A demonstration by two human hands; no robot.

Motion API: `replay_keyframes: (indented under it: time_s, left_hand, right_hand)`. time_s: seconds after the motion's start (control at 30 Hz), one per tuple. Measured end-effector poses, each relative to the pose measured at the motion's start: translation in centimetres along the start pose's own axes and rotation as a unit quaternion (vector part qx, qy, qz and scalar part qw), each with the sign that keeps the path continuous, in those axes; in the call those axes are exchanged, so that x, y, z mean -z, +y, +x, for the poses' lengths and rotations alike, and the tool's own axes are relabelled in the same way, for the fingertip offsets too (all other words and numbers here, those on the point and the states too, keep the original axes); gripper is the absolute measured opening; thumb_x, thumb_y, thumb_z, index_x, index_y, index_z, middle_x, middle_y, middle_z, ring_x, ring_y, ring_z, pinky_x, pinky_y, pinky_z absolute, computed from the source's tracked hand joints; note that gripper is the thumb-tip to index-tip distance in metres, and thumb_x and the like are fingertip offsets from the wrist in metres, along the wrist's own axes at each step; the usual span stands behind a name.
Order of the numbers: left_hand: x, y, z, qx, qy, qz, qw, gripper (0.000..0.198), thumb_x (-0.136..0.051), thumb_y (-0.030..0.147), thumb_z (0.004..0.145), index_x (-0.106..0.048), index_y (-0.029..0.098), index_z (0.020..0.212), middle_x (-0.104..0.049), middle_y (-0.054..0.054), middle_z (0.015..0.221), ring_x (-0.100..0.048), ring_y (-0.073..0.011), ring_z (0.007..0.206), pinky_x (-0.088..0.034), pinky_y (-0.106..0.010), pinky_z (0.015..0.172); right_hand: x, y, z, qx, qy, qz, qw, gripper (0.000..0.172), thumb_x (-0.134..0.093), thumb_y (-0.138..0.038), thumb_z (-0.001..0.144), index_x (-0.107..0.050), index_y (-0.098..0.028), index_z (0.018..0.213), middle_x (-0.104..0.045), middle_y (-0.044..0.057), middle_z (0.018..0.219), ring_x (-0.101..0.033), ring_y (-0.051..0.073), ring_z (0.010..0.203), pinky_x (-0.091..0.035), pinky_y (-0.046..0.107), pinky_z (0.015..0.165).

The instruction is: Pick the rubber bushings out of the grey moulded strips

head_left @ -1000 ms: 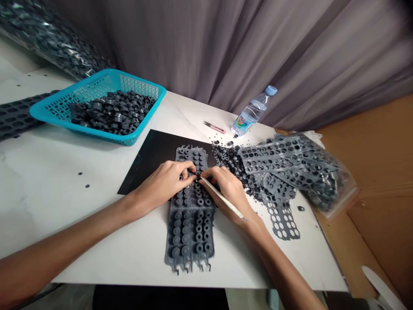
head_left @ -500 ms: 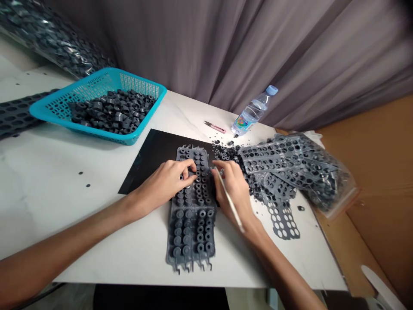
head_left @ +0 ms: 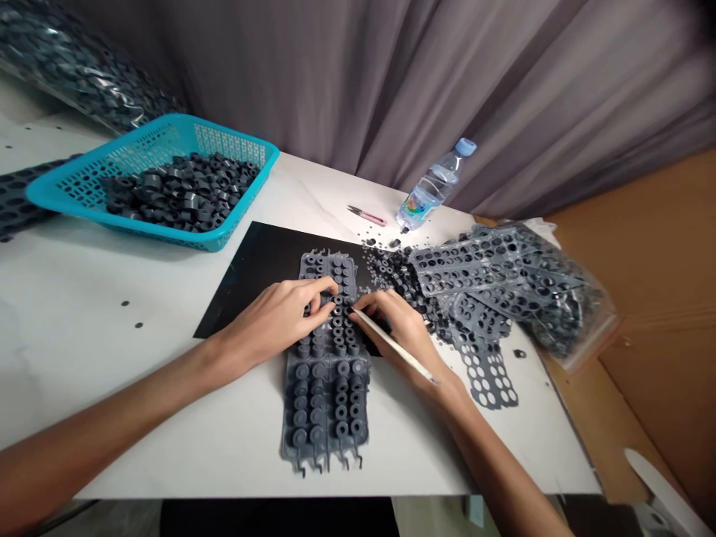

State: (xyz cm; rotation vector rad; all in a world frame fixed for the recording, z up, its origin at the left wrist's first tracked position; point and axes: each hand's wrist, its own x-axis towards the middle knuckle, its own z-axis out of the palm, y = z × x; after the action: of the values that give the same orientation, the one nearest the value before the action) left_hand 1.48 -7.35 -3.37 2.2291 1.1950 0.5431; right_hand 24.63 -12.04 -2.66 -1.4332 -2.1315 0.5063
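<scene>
A dark grey moulded rubber sheet (head_left: 327, 365) with rows of round, ring-like parts lies lengthwise before me, its far end on a black mat (head_left: 240, 276). My left hand (head_left: 285, 313) rests on the sheet's left side, thumb and forefinger curled onto the parts; what is under the fingertips is hidden. At the right edge of the sheet, my right hand (head_left: 400, 324) is closed around a slim white stick-like tool (head_left: 397, 348), held like a pen. The tool's tip points at the sheet's right rows; whether it touches a part I cannot tell.
A turquoise basket (head_left: 221, 240) of dark rubber rings stands at the left, near a large bag (head_left: 83, 71) of similar pieces. Perforated sheets (head_left: 470, 261) and loose bits lie at the right. Pink-handled snips (head_left: 368, 215) and a water bottle (head_left: 433, 186) are behind.
My right hand has come in left against the sheet, and the tool has swung to a flatter slant with its tip at the parts. My left hand keeps its place on the sheet.
</scene>
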Motion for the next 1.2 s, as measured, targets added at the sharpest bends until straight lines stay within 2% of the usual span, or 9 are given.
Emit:
replay_keyframes:
  time_s: [0.33,0.5,0.63,0.73,0.8,0.97,1.07,1.13,1.2]
  left_hand:
    - [0.1,0.0,0.2,0.009,-0.004,0.002,1.0,0.021,-0.06,0.035,0.097,-0.068,0.026,0.114,-0.063,0.004,0.073,-0.056,-0.0137,0.061,-0.038,-0.025,0.061]
    - [-0.1,0.0,0.2,0.016,-0.006,0.006,1.0,0.02,-0.061,0.037,0.097,-0.067,0.026,0.113,-0.064,0.004,0.072,-0.055,-0.0132,0.059,-0.037,-0.025,0.06]
    - [-0.1,0.1,0.3,0.026,-0.014,0.008,1.0,0.019,-0.062,0.038,0.097,-0.067,0.027,0.112,-0.063,0.005,0.072,-0.054,-0.0128,0.058,-0.036,-0.026,0.059]
    - [0.0,0.1,0.3,0.031,-0.018,0.004,0.999,0.019,-0.061,0.039,0.097,-0.067,0.027,0.112,-0.063,0.005,0.072,-0.053,-0.0128,0.058,-0.035,-0.026,0.059]
    - [0.0,0.0,0.2,0.032,-0.016,0.007,0.999,0.019,-0.061,0.039,0.097,-0.068,0.027,0.111,-0.064,0.005,0.073,-0.054,-0.013,0.058,-0.035,-0.027,0.058]
    - [0.0,0.3,-0.3,0.016,0.014,0.076,0.997,0.016,-0.063,0.04,0.097,-0.071,0.027,0.103,-0.066,0.004,0.075,-0.059,-0.0146,0.063,-0.031,-0.03,0.057]
    - [0.0,0.3,-0.4,-0.031,0.058,0.131,0.989,0.015,-0.064,0.037,0.097,-0.072,0.025,0.098,-0.068,-0.002,0.091,-0.063,-0.0217,0.088,-0.038,-0.032,0.064]
    - [-0.1,0.1,-0.3,-0.054,0.088,0.147,0.984,0.015,-0.066,0.037,0.095,-0.073,0.024,0.097,-0.066,-0.006,0.105,-0.058,-0.0267,0.103,-0.044,-0.035,0.074]
    - [-0.2,-0.4,0.0,-0.064,0.089,0.125,0.986,0.016,-0.067,0.037,0.093,-0.071,0.023,0.099,-0.062,-0.007,0.114,-0.054,-0.028,0.107,-0.047,-0.038,0.085]
  right_hand:
    - [0.1,0.6,0.1,0.021,-0.013,-0.048,0.999,0.017,-0.054,-0.038,0.107,-0.063,-0.025,0.113,-0.07,0.006,0.102,-0.065,0.022,0.094,-0.052,0.032,0.081]
    - [-1.5,0.4,0.5,0.048,-0.006,-0.169,0.984,0.024,-0.044,-0.033,0.111,-0.059,-0.022,0.126,-0.07,0.011,0.111,-0.063,0.026,0.101,-0.052,0.038,0.085]
    - [-2.4,0.6,0.7,-0.001,0.051,-0.189,0.981,0.027,-0.038,-0.031,0.111,-0.056,-0.018,0.127,-0.066,0.013,0.114,-0.062,0.028,0.103,-0.052,0.039,0.084]
    - [-1.9,1.3,0.7,-0.048,0.111,-0.196,0.973,0.029,-0.036,-0.032,0.111,-0.055,-0.018,0.128,-0.063,0.014,0.113,-0.061,0.029,0.102,-0.051,0.041,0.084]
    - [-1.0,1.8,0.7,-0.057,0.122,-0.203,0.97,0.029,-0.037,-0.032,0.11,-0.057,-0.019,0.127,-0.063,0.015,0.112,-0.06,0.03,0.103,-0.051,0.043,0.086]
    - [0.3,1.8,0.8,-0.04,0.085,-0.069,0.993,0.03,-0.046,-0.034,0.109,-0.055,-0.024,0.136,-0.067,0.009,0.11,-0.064,0.024,0.092,-0.052,0.039,0.086]
    - [0.0,1.0,1.1,-0.01,0.028,0.012,1.0,0.022,-0.055,-0.039,0.107,-0.059,-0.026,0.124,-0.07,0.004,0.106,-0.063,0.02,0.086,-0.052,0.034,0.083]
    - [-0.3,0.7,1.4,0.019,0.003,0.006,1.0,0.018,-0.056,-0.04,0.106,-0.062,-0.025,0.112,-0.07,0.004,0.105,-0.063,0.021,0.091,-0.05,0.034,0.084]
    - [-0.3,0.5,1.6,0.043,-0.002,-0.025,0.999,0.02,-0.055,-0.041,0.107,-0.064,-0.024,0.107,-0.071,0.005,0.104,-0.061,0.022,0.094,-0.048,0.035,0.086]
